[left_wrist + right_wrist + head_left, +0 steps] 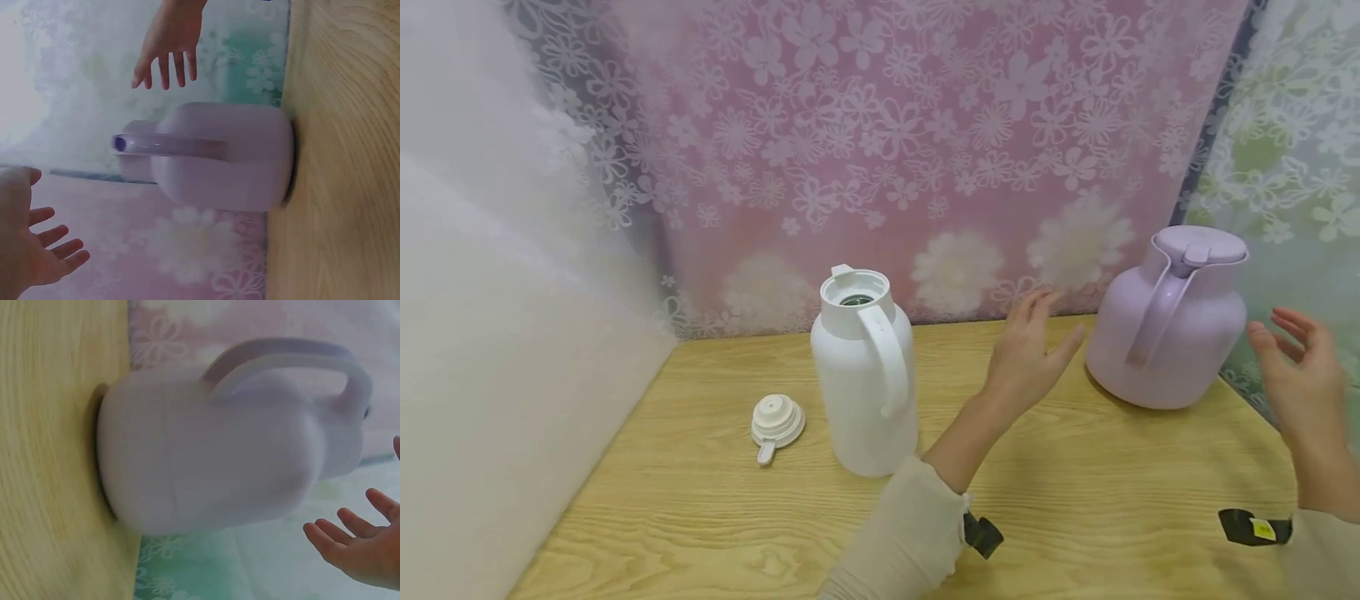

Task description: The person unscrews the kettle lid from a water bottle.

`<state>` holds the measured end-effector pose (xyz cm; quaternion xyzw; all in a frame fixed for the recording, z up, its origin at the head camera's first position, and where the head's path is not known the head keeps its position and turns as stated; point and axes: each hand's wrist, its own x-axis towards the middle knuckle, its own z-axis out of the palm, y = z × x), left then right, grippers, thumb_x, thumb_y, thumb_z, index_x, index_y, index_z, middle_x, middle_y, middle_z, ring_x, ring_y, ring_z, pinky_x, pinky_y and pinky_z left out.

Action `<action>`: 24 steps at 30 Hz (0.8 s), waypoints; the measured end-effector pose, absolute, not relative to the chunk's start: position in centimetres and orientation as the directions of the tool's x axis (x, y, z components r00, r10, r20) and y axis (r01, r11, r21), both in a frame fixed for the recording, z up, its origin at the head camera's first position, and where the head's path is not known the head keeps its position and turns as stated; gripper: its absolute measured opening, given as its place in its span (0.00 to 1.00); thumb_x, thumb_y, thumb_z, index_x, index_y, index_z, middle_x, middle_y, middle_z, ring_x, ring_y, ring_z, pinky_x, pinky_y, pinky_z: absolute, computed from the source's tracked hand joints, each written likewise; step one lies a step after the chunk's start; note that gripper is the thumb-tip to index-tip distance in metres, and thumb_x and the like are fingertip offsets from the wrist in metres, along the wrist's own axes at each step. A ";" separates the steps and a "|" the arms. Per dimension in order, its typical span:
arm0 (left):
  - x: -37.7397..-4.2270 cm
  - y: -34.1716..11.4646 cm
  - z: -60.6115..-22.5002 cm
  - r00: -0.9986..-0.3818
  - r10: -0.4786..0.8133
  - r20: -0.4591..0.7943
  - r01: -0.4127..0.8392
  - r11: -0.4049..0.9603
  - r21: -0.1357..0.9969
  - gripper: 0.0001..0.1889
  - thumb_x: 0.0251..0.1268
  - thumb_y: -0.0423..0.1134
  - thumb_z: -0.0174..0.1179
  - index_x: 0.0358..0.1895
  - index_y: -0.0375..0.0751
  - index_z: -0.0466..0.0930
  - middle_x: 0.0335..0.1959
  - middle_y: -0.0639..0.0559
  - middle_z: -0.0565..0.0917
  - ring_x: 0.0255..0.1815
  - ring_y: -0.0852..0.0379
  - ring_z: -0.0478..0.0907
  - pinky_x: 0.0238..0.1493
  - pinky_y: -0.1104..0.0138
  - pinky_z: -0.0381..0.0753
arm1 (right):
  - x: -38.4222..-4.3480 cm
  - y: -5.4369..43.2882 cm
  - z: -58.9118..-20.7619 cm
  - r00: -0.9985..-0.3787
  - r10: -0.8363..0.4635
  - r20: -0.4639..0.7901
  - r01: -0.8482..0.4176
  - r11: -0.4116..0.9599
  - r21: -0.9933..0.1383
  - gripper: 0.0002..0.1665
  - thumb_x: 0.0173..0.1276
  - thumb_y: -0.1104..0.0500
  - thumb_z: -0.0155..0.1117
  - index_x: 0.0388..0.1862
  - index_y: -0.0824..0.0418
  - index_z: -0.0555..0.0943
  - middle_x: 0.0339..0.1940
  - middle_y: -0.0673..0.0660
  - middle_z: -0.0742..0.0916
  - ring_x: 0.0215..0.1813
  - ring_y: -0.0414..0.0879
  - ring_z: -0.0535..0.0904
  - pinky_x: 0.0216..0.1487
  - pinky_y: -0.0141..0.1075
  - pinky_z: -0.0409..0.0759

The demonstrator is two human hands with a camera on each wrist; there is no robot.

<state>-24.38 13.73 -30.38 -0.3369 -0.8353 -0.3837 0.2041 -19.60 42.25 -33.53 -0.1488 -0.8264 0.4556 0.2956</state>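
A lilac thermos jug (1172,333) with its lid on stands upright at the table's back right, its handle facing me. On its left side my left hand (1026,358) is held up with fingers spread, apart from the jug. Over on the other side, my right hand (1303,375) has its fingers loosely bent, close to the jug's wall and holding nothing. Both wrist views show a gap between the hands and the lilac jug (219,169). Left of my left forearm stands a white thermos jug (861,392), its mouth uncovered.
A white stopper (777,423) with a small tab lies on the wooden table (700,517), left of the white jug. Flowered pink sheeting (880,167) hangs behind the table, and greenish flowered sheeting (1292,167) hangs at the right. A pale wall (512,292) borders the left side.
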 end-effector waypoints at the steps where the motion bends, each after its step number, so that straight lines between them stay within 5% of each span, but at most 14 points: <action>1: -24.9 14.5 -30.8 -0.704 0.399 0.587 0.708 0.452 0.542 0.26 0.71 0.53 0.43 0.67 0.48 0.59 0.67 0.54 0.60 0.67 0.60 0.53 0.58 0.62 0.65 | -19.9 42.8 -33.9 -0.796 0.499 0.342 -0.027 0.536 -0.844 0.34 0.70 0.45 0.46 0.72 0.41 0.50 0.73 0.47 0.54 0.71 0.48 0.48 0.65 0.52 0.51; 10: -29.3 20.2 -34.0 -0.844 0.316 0.434 0.508 0.207 0.836 0.26 0.69 0.54 0.45 0.68 0.53 0.61 0.66 0.58 0.62 0.62 0.58 0.63 0.55 0.60 0.68 | -22.6 45.2 -35.8 -0.891 0.348 0.292 -0.117 0.447 -0.887 0.41 0.71 0.47 0.47 0.74 0.41 0.37 0.74 0.52 0.40 0.71 0.56 0.38 0.64 0.56 0.45; 24: -31.5 25.8 -37.8 -0.895 0.412 0.169 0.267 0.192 0.944 0.31 0.66 0.51 0.52 0.71 0.60 0.54 0.67 0.59 0.62 0.64 0.55 0.61 0.58 0.61 0.65 | -24.9 45.9 -38.0 -0.903 0.354 0.242 -0.107 0.362 -0.926 0.49 0.69 0.47 0.49 0.72 0.46 0.26 0.72 0.62 0.34 0.67 0.71 0.37 0.62 0.60 0.43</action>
